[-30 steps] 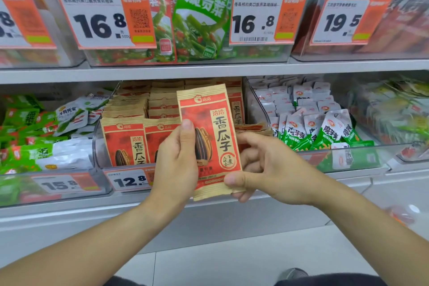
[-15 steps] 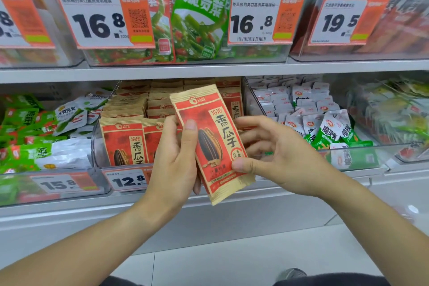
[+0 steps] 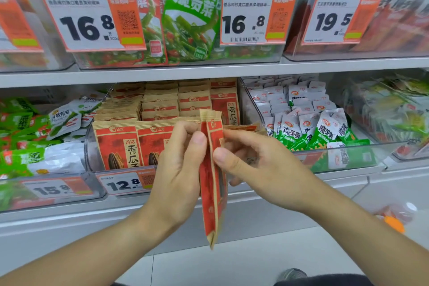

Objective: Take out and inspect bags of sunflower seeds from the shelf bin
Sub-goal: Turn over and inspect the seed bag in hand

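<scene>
A red and tan bag of sunflower seeds (image 3: 212, 183) hangs upright in front of the shelf, turned nearly edge-on to me. My left hand (image 3: 178, 169) pinches its left side with thumb and fingers. My right hand (image 3: 257, 167) pinches the right side, thumb on the near face. Behind them stands a clear shelf bin (image 3: 91, 153) packed with several rows of the same bags (image 3: 118, 144), with a 12.8 price tag (image 3: 125, 183) on its front.
Left of the bin lie green and white snack packs (image 3: 34, 141). On its right, another clear bin (image 3: 362, 158) holds white and green packets. The shelf above (image 3: 209, 72) carries larger green and red bags behind price tags. White floor tiles show below.
The bag has turned from facing me flat to nearly edge-on, rotated by both hands. My right thumb now sits near the bag's middle instead of its lower corner.
</scene>
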Tool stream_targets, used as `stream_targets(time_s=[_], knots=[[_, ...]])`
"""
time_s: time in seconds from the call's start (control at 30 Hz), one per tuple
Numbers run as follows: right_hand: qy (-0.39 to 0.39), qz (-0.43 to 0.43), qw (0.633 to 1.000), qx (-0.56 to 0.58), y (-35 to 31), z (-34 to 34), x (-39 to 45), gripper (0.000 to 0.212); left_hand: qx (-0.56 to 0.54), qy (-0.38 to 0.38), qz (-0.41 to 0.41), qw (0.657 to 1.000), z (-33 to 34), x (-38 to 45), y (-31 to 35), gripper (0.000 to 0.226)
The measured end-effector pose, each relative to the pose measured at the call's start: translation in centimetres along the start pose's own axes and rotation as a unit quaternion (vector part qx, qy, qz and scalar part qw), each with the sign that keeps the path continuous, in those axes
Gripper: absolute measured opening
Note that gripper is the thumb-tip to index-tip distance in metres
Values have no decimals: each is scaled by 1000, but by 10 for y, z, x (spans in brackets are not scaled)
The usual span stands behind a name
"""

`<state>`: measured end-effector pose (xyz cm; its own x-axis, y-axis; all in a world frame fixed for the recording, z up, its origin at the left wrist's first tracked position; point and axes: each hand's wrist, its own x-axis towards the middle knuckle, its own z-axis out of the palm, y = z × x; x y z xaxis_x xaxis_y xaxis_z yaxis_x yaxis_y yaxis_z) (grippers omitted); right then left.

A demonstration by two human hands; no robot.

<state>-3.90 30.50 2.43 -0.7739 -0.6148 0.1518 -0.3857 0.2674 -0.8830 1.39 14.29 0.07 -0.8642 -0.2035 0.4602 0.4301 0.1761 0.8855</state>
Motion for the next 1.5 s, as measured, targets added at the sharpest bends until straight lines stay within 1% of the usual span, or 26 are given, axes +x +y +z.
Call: stream_targets(time_s=[0.1, 0.2, 0.3, 0.33, 0.37, 0.43, 0.5, 0.53, 0.7, 0.8, 0.93, 1.0, 1.07, 1.17, 1.23, 1.37, 1.43, 1.5], knots=[[8, 15, 999, 33, -1, 1, 0, 59, -5, -12, -1, 1000, 1, -1, 1, 45], [28, 31, 997, 61, -1, -1, 0, 62, -8, -23, 3, 1000, 0, -1, 3, 39], [26, 29, 998, 59, -3, 0, -3, 71, 23, -52, 11, 998, 2, -4, 3, 34], [27, 28, 998, 51, -4, 0, -4, 71, 24, -59, 6, 998, 3, -4, 2, 32], [27, 27, 998, 51, -5, 1, -4, 67, 23, -62, -3, 998, 3, -4, 1, 30], [22, 29, 997, 64, -5, 3, -3, 52, 24, -67, -15, 997, 3, -3, -1, 31], [19, 28, 997, 76, -5, 4, -2, 37, 40, -67, -11, 997, 2, -3, -2, 33], [18, 29, 996, 83, -5, 5, -3, 33, 48, -65, -8, 997, 1, -2, -2, 33], [20, 33, 994, 101, -8, 5, -2, 37, 76, -66, 8, 995, -1, 0, 2, 33], [54, 45, 986, 151, -10, 3, -1, 44, 78, -96, 10, 992, -2, -1, 5, 31], [150, 52, 962, 224, -15, -4, 1, 52, 158, -150, 70, 973, -3, -4, 9, 30], [203, 55, 944, 255, -16, -8, 3, 53, 200, -157, 104, 962, -2, -5, 10, 26], [227, 56, 931, 279, -16, -10, 4, 55, 231, -151, 115, 954, -1, -4, 9, 25], [205, 60, 934, 287, -14, -11, 3, 56, 251, -156, 121, 948, -1, -3, 6, 29], [177, 44, 946, 268, -7, -12, 2, 66, 256, -157, 130, 945, -2, -1, 6, 25], [100, -27, 973, 208, 0, -16, -2, 90, 237, -139, 134, 952, -5, 2, 7, 26], [66, -47, 978, 194, -2, -15, -2, 97, 225, -130, 127, 957, -5, 3, 6, 28], [44, -57, 976, 206, -3, -14, -2, 99, 220, -134, 119, 959, -5, 2, 4, 28]])
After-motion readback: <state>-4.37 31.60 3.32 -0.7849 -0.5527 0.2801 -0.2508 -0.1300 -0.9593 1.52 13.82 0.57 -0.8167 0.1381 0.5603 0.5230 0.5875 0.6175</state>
